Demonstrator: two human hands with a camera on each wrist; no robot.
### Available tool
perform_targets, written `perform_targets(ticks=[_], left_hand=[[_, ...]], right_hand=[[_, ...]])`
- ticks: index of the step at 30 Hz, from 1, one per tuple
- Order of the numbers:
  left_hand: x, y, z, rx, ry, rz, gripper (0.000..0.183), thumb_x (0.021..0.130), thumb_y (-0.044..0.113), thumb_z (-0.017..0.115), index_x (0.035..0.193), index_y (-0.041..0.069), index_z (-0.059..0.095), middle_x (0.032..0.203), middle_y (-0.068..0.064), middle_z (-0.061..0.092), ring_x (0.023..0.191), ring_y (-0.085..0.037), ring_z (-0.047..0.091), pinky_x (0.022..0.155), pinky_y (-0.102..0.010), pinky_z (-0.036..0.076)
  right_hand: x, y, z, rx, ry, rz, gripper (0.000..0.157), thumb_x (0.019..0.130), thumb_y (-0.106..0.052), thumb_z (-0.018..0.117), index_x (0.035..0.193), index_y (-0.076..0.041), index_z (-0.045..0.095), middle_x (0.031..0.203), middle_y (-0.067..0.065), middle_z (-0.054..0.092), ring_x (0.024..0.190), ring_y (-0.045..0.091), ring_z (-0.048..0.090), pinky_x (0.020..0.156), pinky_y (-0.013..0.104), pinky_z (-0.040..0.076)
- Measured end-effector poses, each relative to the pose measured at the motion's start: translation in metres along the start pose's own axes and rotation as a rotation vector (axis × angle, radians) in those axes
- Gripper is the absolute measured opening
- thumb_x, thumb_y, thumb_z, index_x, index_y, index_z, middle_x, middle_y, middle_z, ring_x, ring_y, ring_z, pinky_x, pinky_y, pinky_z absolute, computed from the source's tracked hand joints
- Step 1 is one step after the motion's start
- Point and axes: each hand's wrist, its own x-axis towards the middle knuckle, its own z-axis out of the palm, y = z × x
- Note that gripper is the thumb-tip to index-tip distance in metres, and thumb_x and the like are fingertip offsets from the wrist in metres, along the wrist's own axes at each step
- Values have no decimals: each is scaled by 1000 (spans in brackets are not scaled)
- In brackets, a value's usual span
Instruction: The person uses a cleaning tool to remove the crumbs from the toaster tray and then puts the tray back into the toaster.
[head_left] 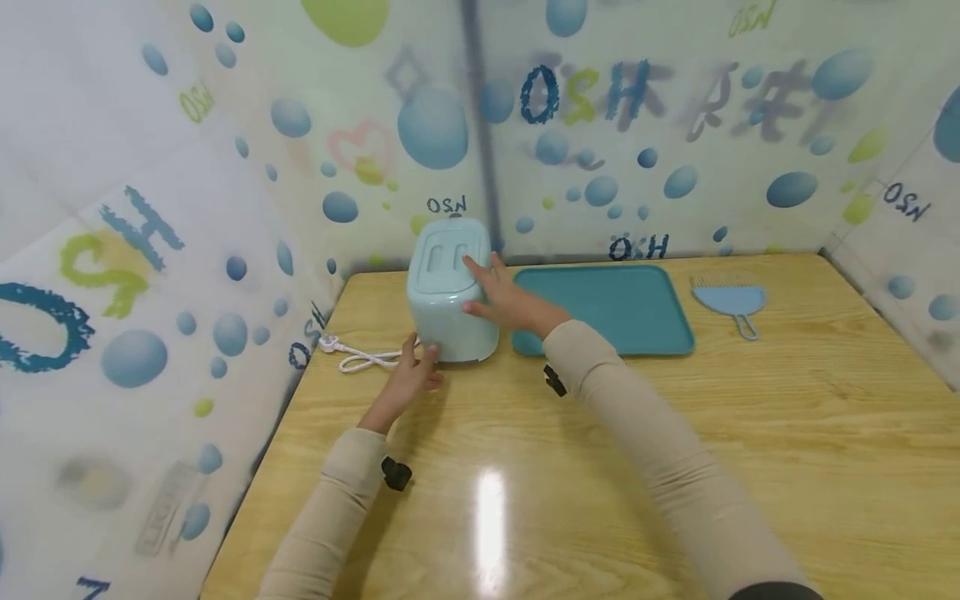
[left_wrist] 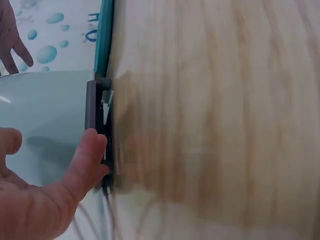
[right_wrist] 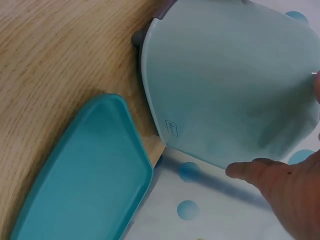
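A light blue toaster (head_left: 450,300) with two slot shapes on its top stands at the back left of the table, its dark base showing in the left wrist view. At its lower front left corner is my left hand (head_left: 408,377), fingertips right at the bottom edge (left_wrist: 92,145). My right hand (head_left: 512,297) is spread at the toaster's upper right, one finger over the top and the thumb by the front face. Straight fingers of that hand (right_wrist: 295,187) show beside the shell in the right wrist view.
A white cord with a plug (head_left: 367,360) lies left of the toaster. To its right is a teal tray (head_left: 637,312), and beyond that a light blue dustpan-shaped comb (head_left: 731,300) with thin teeth. Printed wall covering (head_left: 600,167) rises behind and left of the wooden table (head_left: 600,467).
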Motion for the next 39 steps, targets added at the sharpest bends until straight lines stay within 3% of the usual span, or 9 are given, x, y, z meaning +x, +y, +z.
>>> perform_targets(ticks=[6, 10, 15, 17, 20, 25, 32, 39], left_hand=[[5, -7, 14, -180, -3, -32, 74, 104, 38, 34, 151, 7, -15, 146, -37, 32, 106, -46, 63, 90, -44, 56], [7, -7, 21, -295, -8, -69, 73, 104, 38, 33, 151, 12, -16, 140, -39, 36, 98, -35, 67, 89, -39, 57], [11, -5, 33, -569, 9, -139, 70, 104, 38, 34, 150, 24, -17, 125, -33, 44, 93, -24, 66, 90, -34, 56], [12, -6, 36, -672, 8, -146, 69, 103, 40, 34, 148, 29, -18, 124, -30, 43, 92, -23, 66, 90, -33, 56], [13, -6, 39, -751, 2, -136, 70, 101, 46, 34, 145, 34, -20, 126, -29, 40, 90, -21, 67, 87, -31, 57], [15, -8, 41, -730, 31, -128, 71, 98, 54, 31, 142, 36, -22, 123, -24, 44, 79, -14, 69, 71, -25, 58], [16, -5, 47, -600, 87, -163, 69, 98, 56, 25, 144, 34, -22, 97, -16, 57, 60, -12, 67, 54, -24, 56], [16, -2, 52, -480, 112, -192, 73, 96, 60, 20, 143, 32, -28, 67, -6, 56, 49, -8, 60, 44, -20, 51]], right_hand=[[-2, 5, 10, 6, -4, -11, 72, 98, -49, 44, 153, -41, -1, 157, 17, -28, 145, 49, 8, 114, 62, 26], [-3, 11, 15, 17, 44, -27, 69, 98, -46, 47, 154, -39, 7, 157, 18, -27, 145, 49, 8, 113, 62, 27], [-1, 17, 21, 50, 92, -63, 70, 95, -45, 53, 153, -35, 16, 157, 20, -25, 144, 51, 8, 112, 63, 28], [0, 18, 22, 64, 104, -80, 70, 95, -45, 55, 153, -34, 18, 157, 21, -24, 144, 51, 9, 112, 63, 29], [1, 18, 24, 75, 111, -89, 72, 93, -45, 57, 153, -35, 19, 158, 20, -24, 144, 51, 13, 111, 62, 31], [2, 15, 28, 56, 136, -90, 72, 93, -47, 58, 152, -38, 18, 159, 18, -22, 139, 50, 29, 105, 60, 40], [1, 16, 34, 35, 190, -87, 70, 94, -48, 56, 151, -39, 18, 160, 16, -20, 127, 49, 46, 95, 56, 49], [1, 17, 37, -19, 191, -92, 64, 96, -51, 47, 150, -40, 15, 160, 15, -22, 97, 41, 65, 70, 44, 55]])
